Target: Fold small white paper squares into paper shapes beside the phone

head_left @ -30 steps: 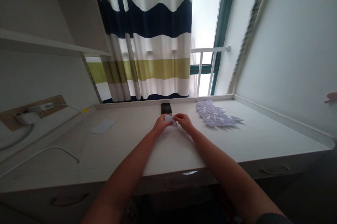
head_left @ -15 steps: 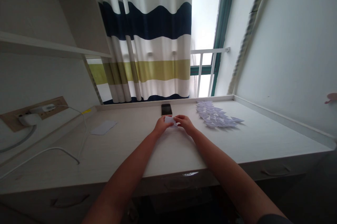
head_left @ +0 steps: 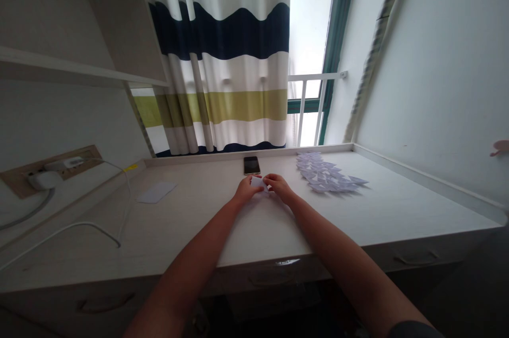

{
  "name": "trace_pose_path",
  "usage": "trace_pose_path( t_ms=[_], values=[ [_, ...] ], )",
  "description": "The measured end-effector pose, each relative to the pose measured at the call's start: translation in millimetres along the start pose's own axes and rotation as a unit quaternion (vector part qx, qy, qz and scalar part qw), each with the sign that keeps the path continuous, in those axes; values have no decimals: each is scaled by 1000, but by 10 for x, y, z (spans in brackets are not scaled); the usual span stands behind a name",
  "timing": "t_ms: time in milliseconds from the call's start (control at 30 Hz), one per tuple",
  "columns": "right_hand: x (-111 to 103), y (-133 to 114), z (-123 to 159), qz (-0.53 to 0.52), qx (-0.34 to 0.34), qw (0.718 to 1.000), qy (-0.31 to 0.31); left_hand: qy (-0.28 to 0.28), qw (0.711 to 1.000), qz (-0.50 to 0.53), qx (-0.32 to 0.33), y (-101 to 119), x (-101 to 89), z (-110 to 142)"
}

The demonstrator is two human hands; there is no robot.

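Note:
Between my two hands is a small piece of white paper (head_left: 257,182), just above the desk top. My left hand (head_left: 244,189) grips its left side, thumb across the front. My right hand (head_left: 277,185) pinches its right edge with thumb and fingers. The paper looks folded, but its creases are too small to make out. Right behind my hands a dark-screened phone (head_left: 251,165) lies flat. A spread of folded white paper pieces (head_left: 328,174) lies to the right of my right hand.
A few flat white paper sheets (head_left: 157,193) lie at the left of the desk (head_left: 199,232). White cables (head_left: 99,225) run from the wall socket (head_left: 71,164) across the left side. A low rim (head_left: 274,151) edges the back, below a striped curtain (head_left: 238,78).
The paper between my hands has tilted and shifted slightly right. My left hand moved a little with it, while my right hand stays nearly in place.

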State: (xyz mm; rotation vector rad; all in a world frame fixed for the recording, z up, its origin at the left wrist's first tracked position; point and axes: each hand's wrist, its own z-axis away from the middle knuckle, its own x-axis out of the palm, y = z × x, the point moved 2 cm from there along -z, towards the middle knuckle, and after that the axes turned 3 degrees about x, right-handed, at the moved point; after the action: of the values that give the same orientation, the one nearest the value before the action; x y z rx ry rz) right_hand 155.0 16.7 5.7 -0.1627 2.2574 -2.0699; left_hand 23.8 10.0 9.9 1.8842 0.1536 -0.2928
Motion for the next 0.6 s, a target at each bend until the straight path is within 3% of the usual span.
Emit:
trace_pose_path(
  t_ms=[133,367,600],
  values=[
    [-5,7,-7,-27,9,1000,-8,1,1000,7,10,19,8,4],
    [-13,36,-3,6,13,1000,-3,58,998,23,-5,-41,-39,-21],
    [-20,35,0,3,25,1000,2,28,998,56,-16,-54,-33,-23]
  ],
)
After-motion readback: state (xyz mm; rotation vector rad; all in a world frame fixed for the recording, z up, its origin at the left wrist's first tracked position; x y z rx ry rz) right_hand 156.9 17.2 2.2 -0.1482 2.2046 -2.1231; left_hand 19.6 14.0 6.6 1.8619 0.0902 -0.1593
